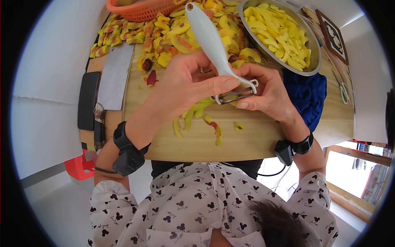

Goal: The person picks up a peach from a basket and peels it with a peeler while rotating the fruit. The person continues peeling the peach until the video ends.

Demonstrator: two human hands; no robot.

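Both of my hands meet around a pale blue-white peeler (210,39) above the wooden table (173,144). My left hand (185,82) is closed on it, with the thumb along its neck and the handle rising between thumb and fingers. Fingers and thumb of my right hand (263,88) pinch the peeler's head near the metal blade. Below the hands lie green-yellow peel strips (218,133) and a small round piece (239,127). A big heap of peels and scraps (177,37) covers the table beyond.
A metal bowl (317,61) of yellow slices stands at the back right, with a blue cloth (304,96) before it and scissors (344,92) beside it. At left lie a wide cleaver (116,76) and a black-handled knife (98,131). An orange basket (144,12) sits at the back.
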